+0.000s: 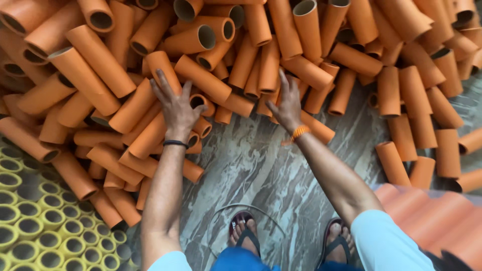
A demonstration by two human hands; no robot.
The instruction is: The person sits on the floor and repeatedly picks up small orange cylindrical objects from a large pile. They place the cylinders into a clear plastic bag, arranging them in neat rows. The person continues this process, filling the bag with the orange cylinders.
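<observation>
A big heap of orange cardboard tubes (241,55) covers the far side of the floor. My left hand (176,108), with a dark band at the wrist, lies palm down on the tubes at the heap's near edge, fingers spread. My right hand (287,105), with an orange thread band at the wrist, reaches to the tubes in the middle, fingers apart and resting on them. Neither hand has closed around a tube.
Upright yellow tubes (45,226) stand packed together at the lower left. Stacked orange tubes (437,221) lie at the lower right. Grey marbled floor (256,165) shows between my arms, with my sandalled feet (291,238) and a thin wire loop (246,207) near them.
</observation>
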